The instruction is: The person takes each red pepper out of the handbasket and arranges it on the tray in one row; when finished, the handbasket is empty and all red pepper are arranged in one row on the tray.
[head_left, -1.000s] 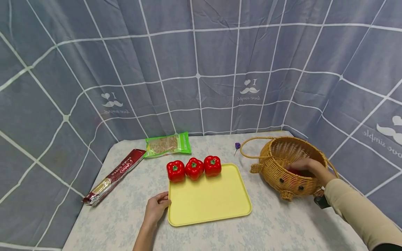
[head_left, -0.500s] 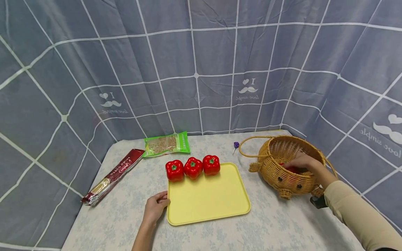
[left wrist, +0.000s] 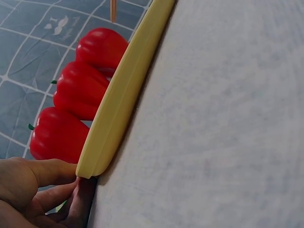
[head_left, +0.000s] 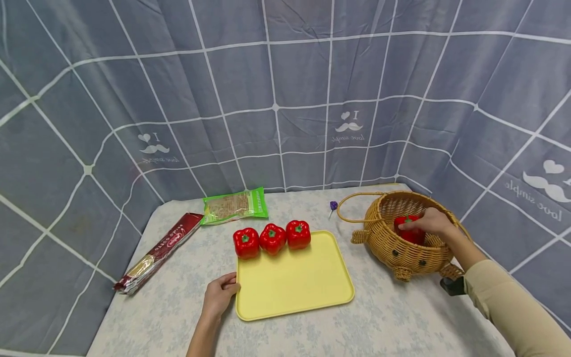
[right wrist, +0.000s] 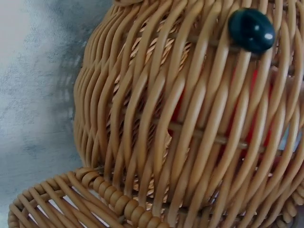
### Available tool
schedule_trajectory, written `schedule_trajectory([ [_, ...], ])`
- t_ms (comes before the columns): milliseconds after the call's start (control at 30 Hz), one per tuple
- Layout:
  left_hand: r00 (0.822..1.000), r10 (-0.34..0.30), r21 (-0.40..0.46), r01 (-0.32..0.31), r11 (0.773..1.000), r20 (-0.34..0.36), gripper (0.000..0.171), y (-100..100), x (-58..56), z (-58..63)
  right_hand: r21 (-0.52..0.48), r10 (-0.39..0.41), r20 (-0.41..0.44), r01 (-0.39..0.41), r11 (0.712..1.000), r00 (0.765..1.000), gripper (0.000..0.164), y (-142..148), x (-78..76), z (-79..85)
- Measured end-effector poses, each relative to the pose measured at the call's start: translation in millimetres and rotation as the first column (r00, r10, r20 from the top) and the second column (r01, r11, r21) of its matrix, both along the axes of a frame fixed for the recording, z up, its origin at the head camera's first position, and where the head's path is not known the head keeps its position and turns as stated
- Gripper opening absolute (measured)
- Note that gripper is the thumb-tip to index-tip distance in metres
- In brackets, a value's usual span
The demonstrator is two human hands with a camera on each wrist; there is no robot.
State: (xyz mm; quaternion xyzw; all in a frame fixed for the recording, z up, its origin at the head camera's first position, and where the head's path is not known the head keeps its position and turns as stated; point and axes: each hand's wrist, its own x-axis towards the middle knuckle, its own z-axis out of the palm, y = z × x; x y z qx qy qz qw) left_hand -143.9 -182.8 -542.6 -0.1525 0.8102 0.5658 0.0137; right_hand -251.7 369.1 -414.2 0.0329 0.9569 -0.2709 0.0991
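Observation:
A yellow tray (head_left: 294, 292) lies on the table, with several red bell peppers in view, three of them in a row along its back edge, such as the left pepper (head_left: 246, 243). My left hand (head_left: 218, 295) holds the tray's left rim; in the left wrist view its fingers (left wrist: 52, 172) meet the tray's end. At the right, a wicker basket (head_left: 406, 255) with an animal face stands on the table. My right hand (head_left: 432, 222) is inside it, gripping another red bell pepper (head_left: 409, 233). In the right wrist view, the basket wall (right wrist: 190, 118) hides this hand; red shows through the weave.
A green-edged food packet (head_left: 234, 206) lies behind the tray. A long dark red packet (head_left: 158, 253) lies at the left. Near the basket's looped handle (head_left: 345, 208) is a purple lollipop (head_left: 333, 205). A tiled-pattern curtain (head_left: 276, 99) encloses the back and sides.
My right hand has risen inside the basket, and the bell pepper it grips has come up into clear sight. My left hand stays at the tray's rim. The view has shifted slightly.

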Motion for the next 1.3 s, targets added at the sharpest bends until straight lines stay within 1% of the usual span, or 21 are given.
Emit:
schedule_trajectory([
  [67,1.000,0.002,-0.002,-0.002,1.000,0.000,0.038,0,0.1,0.1,-0.018,-0.007,-0.017,0.006,1.000,1.000,0.047,-2,1.6,3.3],
  [133,1.000,0.002,-0.002,-0.002,1.000,0.001,0.038,0,0.4,0.2,-0.036,-0.014,-0.043,0.012,0.999,0.999,0.053,-4,3.3,6.9],
  [233,1.000,0.002,0.000,-0.002,1.000,-0.001,0.038,0,0.8,-0.1,-0.051,-0.028,-0.076,0.024,0.998,0.997,0.069,-7,5.3,12.2],
  [400,1.000,0.005,0.004,-0.005,1.000,-0.002,0.038,0,0.3,-1.4,-0.033,-0.053,-0.094,0.050,0.998,0.994,0.086,-11,6.3,19.5],
  [500,1.000,0.001,0.010,-0.001,1.000,-0.002,0.038,0,0.5,-1.8,-0.008,-0.056,-0.111,0.055,0.998,0.992,0.089,-13,6.3,22.9],
  [600,1.000,-0.003,0.018,0.003,1.000,-0.001,0.038,0,0.8,-1.9,-0.006,-0.056,-0.131,0.055,0.998,0.990,0.089,-15,6.6,26.1],
  [833,1.000,0.003,0.009,-0.003,1.000,0.006,0.038,0,-0.1,-1.1,-0.042,-0.067,-0.190,0.060,0.997,0.980,0.087,-21,5.0,38.8],
  [1033,1.000,0.001,0.012,-0.001,1.000,0.010,0.038,0,0.5,-1.2,-0.063,-0.063,-0.187,0.052,0.997,0.980,0.095,-31,5.7,51.2],
  [1167,1.000,0.004,0.010,-0.004,1.000,0.005,0.038,0,1.3,-1.3,-0.050,-0.054,-0.210,0.044,0.998,0.976,0.100,-42,8.3,60.9],
  [1300,1.000,0.009,0.011,-0.009,1.000,-0.003,0.039,1,0.3,-1.8,-0.066,-0.045,-0.220,0.031,0.997,0.974,0.100,-55,9.7,70.8],
])
